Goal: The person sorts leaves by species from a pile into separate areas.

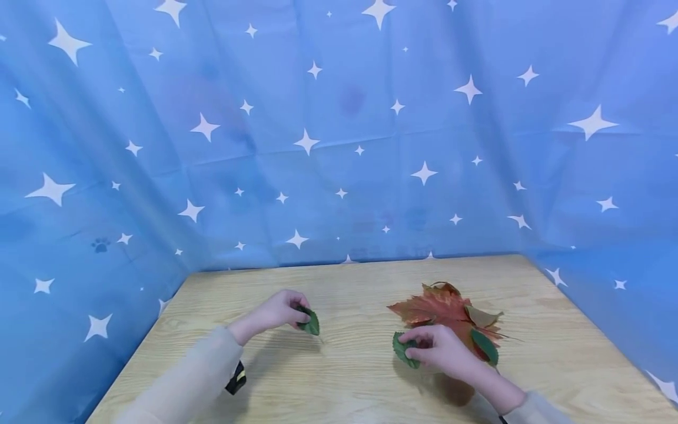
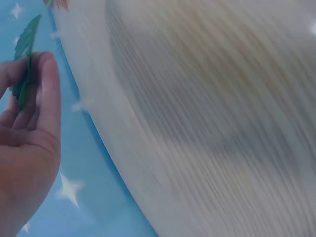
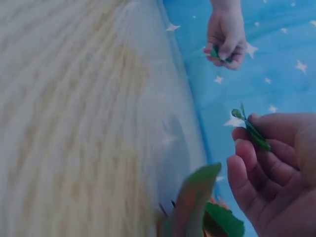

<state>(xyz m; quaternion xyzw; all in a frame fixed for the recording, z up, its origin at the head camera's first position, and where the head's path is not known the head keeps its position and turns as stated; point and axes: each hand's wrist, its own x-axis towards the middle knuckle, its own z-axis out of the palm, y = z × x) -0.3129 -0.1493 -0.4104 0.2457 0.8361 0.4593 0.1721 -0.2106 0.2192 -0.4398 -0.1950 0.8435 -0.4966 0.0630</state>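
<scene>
My left hand (image 1: 281, 311) pinches a small green leaf (image 1: 311, 323) just above the wooden table (image 1: 349, 359), left of centre. In the left wrist view the same green leaf (image 2: 23, 54) stands edge-on between thumb and fingers (image 2: 47, 94). My right hand (image 1: 439, 350) grips another green leaf (image 1: 404, 351) at the near edge of a pile of red, brown and green leaves (image 1: 447, 312). The right wrist view shows that leaf (image 3: 252, 129) pinched in my fingers (image 3: 256, 163), with my left hand (image 3: 226, 37) farther off.
A blue cloth with white stars (image 1: 339, 135) hangs behind and to both sides of the table. A dark band (image 1: 236, 378) sits at my left wrist below the beige sleeve (image 1: 185, 383). Pile leaves (image 3: 197, 207) lie close under my right hand.
</scene>
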